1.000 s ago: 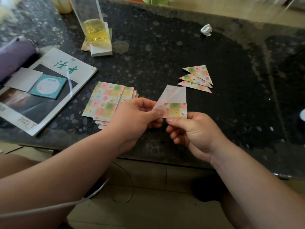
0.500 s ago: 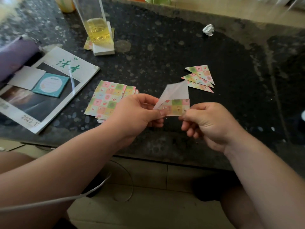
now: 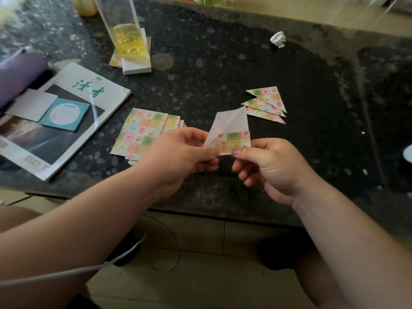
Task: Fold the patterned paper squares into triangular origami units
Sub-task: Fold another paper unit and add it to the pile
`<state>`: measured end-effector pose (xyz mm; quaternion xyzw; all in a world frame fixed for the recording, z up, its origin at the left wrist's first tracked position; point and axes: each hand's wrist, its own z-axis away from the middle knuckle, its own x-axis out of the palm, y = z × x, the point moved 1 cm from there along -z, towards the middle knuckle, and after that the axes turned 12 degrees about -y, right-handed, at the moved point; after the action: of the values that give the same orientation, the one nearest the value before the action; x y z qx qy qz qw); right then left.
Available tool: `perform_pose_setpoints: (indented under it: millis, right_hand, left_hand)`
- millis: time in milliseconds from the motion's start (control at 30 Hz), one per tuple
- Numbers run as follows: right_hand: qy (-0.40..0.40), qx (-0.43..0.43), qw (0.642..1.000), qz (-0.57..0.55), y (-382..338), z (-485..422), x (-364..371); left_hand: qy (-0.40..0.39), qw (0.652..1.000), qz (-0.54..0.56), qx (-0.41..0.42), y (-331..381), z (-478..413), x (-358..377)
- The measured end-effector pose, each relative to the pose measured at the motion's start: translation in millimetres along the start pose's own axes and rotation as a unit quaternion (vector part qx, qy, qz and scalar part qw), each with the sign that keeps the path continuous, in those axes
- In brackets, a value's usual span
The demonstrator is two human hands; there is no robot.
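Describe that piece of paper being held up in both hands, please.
The half-folded paper looks thin. Its upper part shows the plain white back, creased diagonally toward a point, while a lower band shows pastel pink, green and yellow checks with tiny pictures. It is held in the air over the dark speckled table. The left hand pinches its lower left corner, and the right hand pinches its bottom edge.
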<state>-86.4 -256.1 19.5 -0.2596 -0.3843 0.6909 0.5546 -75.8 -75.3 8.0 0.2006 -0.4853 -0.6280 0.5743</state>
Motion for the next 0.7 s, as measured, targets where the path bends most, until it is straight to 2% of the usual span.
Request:
perform_pose_setpoints:
  millis: [367,467,600,700]
  right_hand:
    - [0.012,-0.007,0.998,0.065,-1,1,-5]
    - [0.021,-0.010,0.998,0.056,-3,1,-6]
    - [0.065,-0.041,0.997,0.021,-7,0,-22]
    - [0.057,-0.056,0.997,-0.005,-10,2,-32]
  left_hand:
    - [-0.009,0.995,-0.098,-0.013,6,5,0]
    - [-0.006,0.991,-0.133,-0.021,8,8,-1]
    - [0.035,0.988,-0.151,-0.006,8,7,-12]
    - [0.048,0.987,-0.154,0.003,9,8,-21]
